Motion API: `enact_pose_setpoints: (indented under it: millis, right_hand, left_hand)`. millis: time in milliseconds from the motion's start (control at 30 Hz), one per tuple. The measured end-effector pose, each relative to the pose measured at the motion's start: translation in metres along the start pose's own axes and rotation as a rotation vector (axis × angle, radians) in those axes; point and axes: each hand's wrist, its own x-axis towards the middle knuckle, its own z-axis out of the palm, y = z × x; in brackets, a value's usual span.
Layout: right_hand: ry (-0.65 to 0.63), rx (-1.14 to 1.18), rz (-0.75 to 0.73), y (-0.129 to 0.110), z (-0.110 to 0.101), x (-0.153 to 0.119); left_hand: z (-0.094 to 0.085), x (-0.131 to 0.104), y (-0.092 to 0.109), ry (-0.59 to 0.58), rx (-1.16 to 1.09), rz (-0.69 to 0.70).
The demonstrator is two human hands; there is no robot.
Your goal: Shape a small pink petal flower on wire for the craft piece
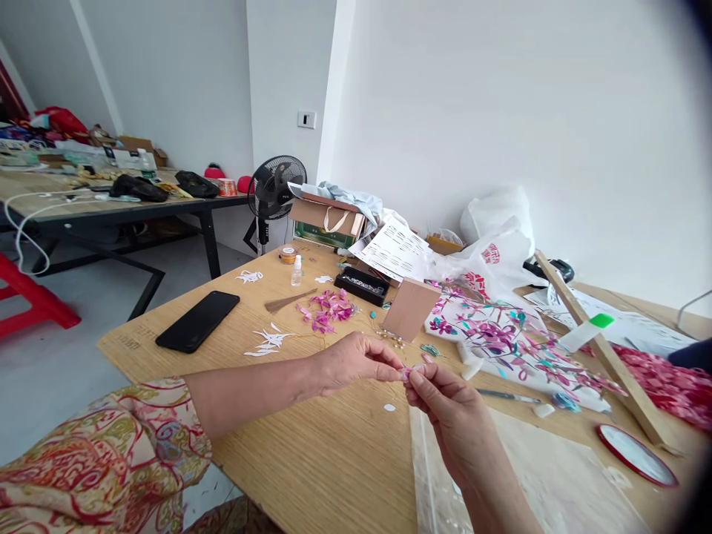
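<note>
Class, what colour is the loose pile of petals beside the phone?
Pink-purple; the petals show best in the head view.

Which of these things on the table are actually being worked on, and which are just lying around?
In use: small pink piece pinched between left hand and right hand; pink petals; flower panel.
Lying about: black phone; fan; small bottle; papers.

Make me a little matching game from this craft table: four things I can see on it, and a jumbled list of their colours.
Things:
1. phone
2. loose petals
3. paper cutouts
4. small bottle

Colours:
A. white
B. clear with a white cap
C. black
D. pink and purple

Pairs: 1-C, 2-D, 3-A, 4-B
</note>
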Motion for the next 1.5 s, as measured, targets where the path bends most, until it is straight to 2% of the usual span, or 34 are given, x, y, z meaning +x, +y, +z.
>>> enact_pose_setpoints:
  millis: [167,333,467,700,967,1267,1500]
  right_hand:
    - [0.023,-0.027,-0.022,0.002,-0.002,-0.002]
    - [-0.037,0.077,0.045,0.000,-0.002,-0.003]
    - [-0.058,0.175,0.090,0.000,-0.001,-0.003]
    - [-0.029,0.132,0.081,0.001,-0.003,-0.002]
    - [-0.002,0.086,0.109,-0.003,-0.002,-0.004]
    - [-0.126,0.186,0.160,-0.004,-0.006,-0.002]
    - [-0.071,0.155,0.169,-0.008,-0.012,-0.004]
  left_hand:
    - [0.005,0.001,-0.003,0.015,-0.004,0.017]
    - [0.005,0.000,-0.004,0.003,-0.065,0.008]
    - [0.003,0.000,-0.007,-0.027,-0.139,-0.017]
    - [0.001,0.000,-0.009,-0.053,-0.169,-0.095]
    - [0.000,0.000,-0.006,-0.068,-0.109,-0.062]
    - [-0.002,-0.001,-0.009,-0.063,-0.118,-0.017]
    - [-0.004,-0.002,-0.003,-0.039,-0.135,0.001]
